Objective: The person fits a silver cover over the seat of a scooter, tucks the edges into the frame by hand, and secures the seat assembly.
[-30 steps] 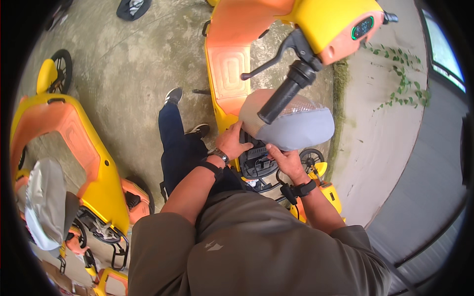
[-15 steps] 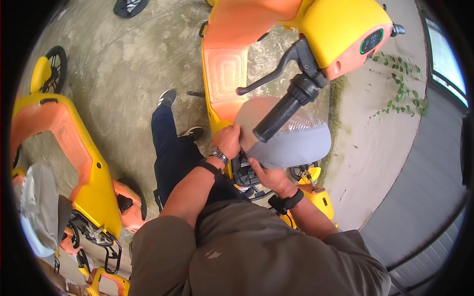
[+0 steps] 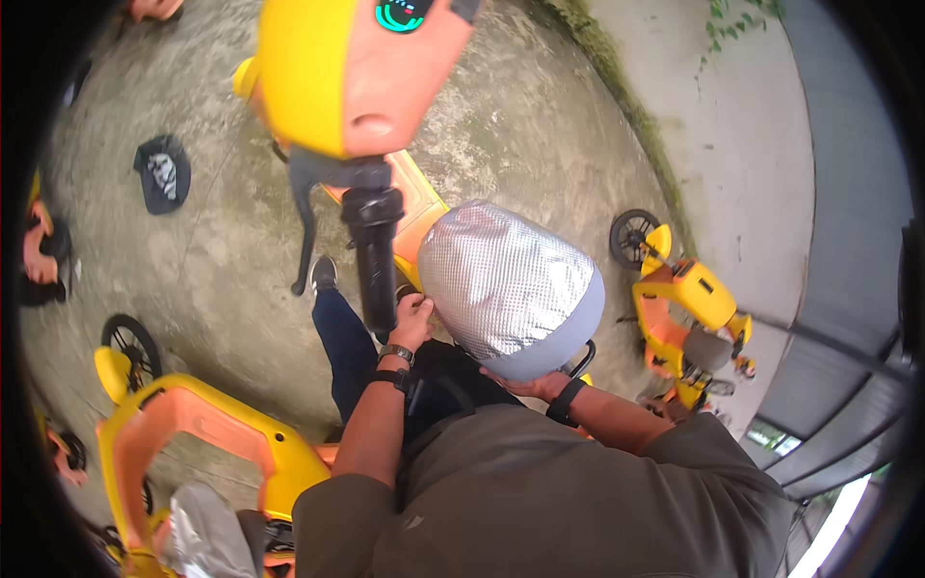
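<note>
A rounded silver, quilted seat cover (image 3: 511, 279) with a smooth grey rim lies over the saddle of a yellow and orange scooter, hiding the saddle. My left hand (image 3: 414, 320) is closed at the cover's left edge, with curled fingers against it. At the near rim, my right hand (image 3: 540, 385) holds the cover from below, its fingers mostly hidden beneath. The scooter's black handlebar grip (image 3: 371, 260) and brake lever (image 3: 304, 231) stand just beyond my left hand. Above them is the yellow and orange handlebar housing (image 3: 337, 77) with a lit display.
Another yellow and orange scooter (image 3: 222, 405) stands at the lower left, a grey cover (image 3: 207, 535) on it. A smaller-looking scooter (image 3: 684, 299) is at the right near the wall (image 3: 752, 193). A dark cap-like item (image 3: 164, 173) lies on the concrete floor.
The view has swung, so the handlebar sits farther left. The cover's silver top now faces up, full and rounded. My right hand has moved underneath its near rim; the left stays at its left edge.
</note>
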The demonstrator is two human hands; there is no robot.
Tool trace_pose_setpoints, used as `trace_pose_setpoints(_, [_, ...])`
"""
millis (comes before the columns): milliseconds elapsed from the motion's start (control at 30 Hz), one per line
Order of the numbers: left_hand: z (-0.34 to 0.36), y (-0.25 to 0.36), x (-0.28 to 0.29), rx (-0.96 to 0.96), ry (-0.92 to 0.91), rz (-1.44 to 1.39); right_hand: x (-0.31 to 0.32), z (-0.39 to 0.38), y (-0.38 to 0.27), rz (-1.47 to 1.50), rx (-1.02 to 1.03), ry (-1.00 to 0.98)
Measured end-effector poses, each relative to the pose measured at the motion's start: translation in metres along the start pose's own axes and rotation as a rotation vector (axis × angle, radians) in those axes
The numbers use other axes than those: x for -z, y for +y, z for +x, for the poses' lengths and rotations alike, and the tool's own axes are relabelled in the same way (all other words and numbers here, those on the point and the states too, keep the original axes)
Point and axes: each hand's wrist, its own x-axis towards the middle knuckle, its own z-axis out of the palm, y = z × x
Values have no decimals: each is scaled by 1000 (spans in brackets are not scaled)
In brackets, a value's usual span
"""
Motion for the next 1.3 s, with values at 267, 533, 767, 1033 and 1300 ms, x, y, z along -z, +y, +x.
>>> trace_pose_setpoints(267, [19, 10, -21, 350, 104, -444, -46, -2, 37, 284, 118, 215])
trace_pose_setpoints(533, [11, 34, -27, 255, 227, -500, -36, -19, 68, 1303, 152, 516])
trace_pose_setpoints(767, [19, 35, -2, 267, 155, -462, -17, -28, 35, 1575, -59, 496])
trace_pose_setpoints(1033, [8, 37, 70, 232, 107, -71, 55, -15, -49, 784, 170, 791])
trace_pose_setpoints(1300, [-16, 81, 95, 195, 64, 87, 7, -1, -67, 696, 566, 688])
